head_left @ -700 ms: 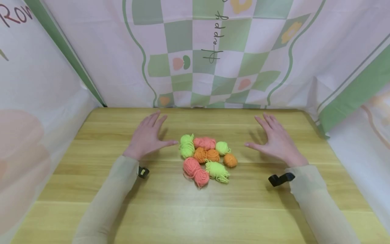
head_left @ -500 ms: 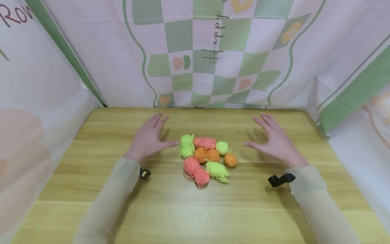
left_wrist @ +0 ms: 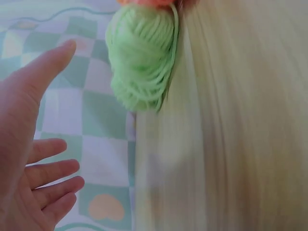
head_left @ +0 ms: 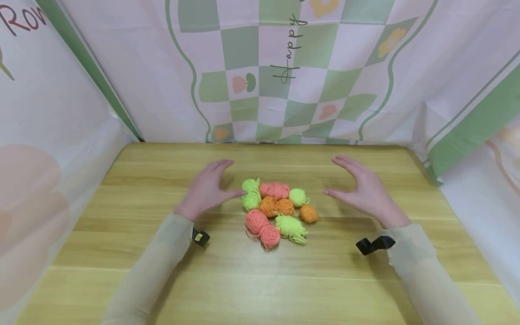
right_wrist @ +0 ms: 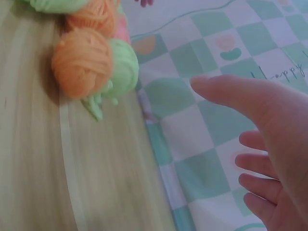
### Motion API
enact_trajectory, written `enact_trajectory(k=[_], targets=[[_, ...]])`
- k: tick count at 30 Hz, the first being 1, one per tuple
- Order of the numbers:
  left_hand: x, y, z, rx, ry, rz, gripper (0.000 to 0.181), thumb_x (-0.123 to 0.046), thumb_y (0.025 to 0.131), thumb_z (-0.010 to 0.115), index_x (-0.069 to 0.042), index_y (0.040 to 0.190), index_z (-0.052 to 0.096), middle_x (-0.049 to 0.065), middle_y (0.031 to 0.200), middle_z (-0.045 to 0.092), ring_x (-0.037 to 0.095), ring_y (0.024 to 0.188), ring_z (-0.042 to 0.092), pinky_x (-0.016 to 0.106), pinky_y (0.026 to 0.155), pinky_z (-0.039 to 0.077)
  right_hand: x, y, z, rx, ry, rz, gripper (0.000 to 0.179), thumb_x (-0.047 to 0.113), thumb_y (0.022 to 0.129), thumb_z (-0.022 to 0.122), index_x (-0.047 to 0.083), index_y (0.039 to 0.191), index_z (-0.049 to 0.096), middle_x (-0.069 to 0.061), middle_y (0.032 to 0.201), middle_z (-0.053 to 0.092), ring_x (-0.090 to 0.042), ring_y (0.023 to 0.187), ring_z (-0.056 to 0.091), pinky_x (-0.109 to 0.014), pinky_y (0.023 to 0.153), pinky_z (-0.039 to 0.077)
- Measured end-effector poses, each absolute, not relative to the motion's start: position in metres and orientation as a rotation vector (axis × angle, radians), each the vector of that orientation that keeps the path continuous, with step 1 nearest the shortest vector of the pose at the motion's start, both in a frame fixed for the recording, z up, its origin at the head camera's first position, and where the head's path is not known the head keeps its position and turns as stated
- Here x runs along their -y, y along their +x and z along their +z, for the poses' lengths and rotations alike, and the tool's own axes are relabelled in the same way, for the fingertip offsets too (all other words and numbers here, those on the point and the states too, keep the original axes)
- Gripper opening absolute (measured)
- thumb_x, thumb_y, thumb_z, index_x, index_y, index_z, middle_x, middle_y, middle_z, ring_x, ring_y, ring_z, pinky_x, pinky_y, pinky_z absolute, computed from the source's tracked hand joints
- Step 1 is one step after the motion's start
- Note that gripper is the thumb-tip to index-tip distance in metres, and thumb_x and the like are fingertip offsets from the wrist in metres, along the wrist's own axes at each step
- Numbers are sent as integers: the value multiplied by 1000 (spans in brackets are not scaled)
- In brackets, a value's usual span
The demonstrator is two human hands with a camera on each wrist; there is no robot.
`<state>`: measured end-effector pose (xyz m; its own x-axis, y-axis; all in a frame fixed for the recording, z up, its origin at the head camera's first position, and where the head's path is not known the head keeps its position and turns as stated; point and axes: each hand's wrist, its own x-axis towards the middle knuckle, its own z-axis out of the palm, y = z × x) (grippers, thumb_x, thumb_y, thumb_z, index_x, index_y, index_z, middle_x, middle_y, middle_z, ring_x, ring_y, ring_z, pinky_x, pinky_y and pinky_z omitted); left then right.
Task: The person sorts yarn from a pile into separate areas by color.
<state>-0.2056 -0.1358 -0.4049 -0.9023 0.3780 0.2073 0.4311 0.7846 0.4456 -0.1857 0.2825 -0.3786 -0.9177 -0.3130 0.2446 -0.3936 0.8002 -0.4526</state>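
A cluster of yarn balls lies mid-table in the head view: a green yarn bundle (head_left: 251,195) at its left, a pink one (head_left: 275,190) behind, an orange one (head_left: 276,206) in the middle, a pink one (head_left: 263,229) and a green one (head_left: 290,228) in front, a small green ball (head_left: 298,197) and a small orange ball (head_left: 308,214) at the right. My left hand (head_left: 209,189) hovers left of the cluster, thumb near the left green bundle; contact is unclear. My right hand (head_left: 365,192) hovers to the right, apart from the yarn. Both hold nothing, fingers spread from thumbs.
The wooden table (head_left: 260,289) stretches toward me in front of the yarn. A checkered cloth (head_left: 308,81) hangs along its back edge, and white cloths hang at both sides. Black wrist cameras sit on the left sleeve (head_left: 162,246) and right sleeve (head_left: 418,257).
My left hand has moved right, toward the yarn, and slightly nearer to me. The right hand has shifted a little left and its fingers have drawn together. The yarn stays in place.
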Motion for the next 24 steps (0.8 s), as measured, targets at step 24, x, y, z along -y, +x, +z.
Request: enact_trajectory(k=[24], targets=[[99, -200, -419, 2991, -728, -750, 92, -59, 83, 78, -2, 149, 48, 17, 148, 51, 36, 137, 45, 49, 114, 33, -251, -162, -392, 2775, 776, 943, 83, 36, 79, 89, 5, 147, 52, -15, 147, 54, -39, 133, 49, -61, 108, 37]])
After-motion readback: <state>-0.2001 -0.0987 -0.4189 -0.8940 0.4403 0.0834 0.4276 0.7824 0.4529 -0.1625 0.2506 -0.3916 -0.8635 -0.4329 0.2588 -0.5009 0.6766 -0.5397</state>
